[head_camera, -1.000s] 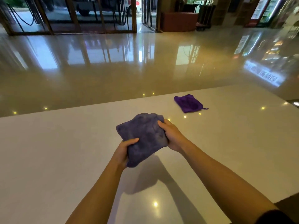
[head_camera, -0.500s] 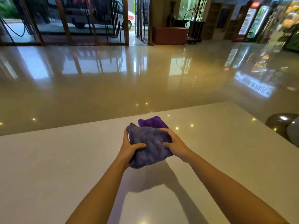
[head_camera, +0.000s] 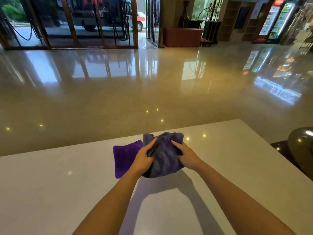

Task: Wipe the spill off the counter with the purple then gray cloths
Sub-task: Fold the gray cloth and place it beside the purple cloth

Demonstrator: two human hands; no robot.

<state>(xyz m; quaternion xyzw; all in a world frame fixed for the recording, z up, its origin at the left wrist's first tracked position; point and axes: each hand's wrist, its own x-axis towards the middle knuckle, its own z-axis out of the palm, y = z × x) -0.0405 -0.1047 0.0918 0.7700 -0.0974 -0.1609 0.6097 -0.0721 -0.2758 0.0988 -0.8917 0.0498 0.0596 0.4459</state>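
A bunched gray cloth [head_camera: 165,155] rests on the white counter [head_camera: 50,192] near its far edge. My left hand [head_camera: 144,158] grips its left side and my right hand [head_camera: 185,156] grips its right side. A folded purple cloth [head_camera: 124,157] lies flat on the counter just left of the gray one, its right edge tucked under my left hand. No spill shows on the counter.
The counter's far edge runs just behind the cloths, with a glossy lobby floor [head_camera: 152,85] below it. A dark rounded object [head_camera: 303,146] stands off the counter's right edge. Glass doors and vending machines line the far wall.
Both hands carried the gray cloth forward toward the far edge and set it down beside the purple cloth, which now lies to its left. The view has tilted up.
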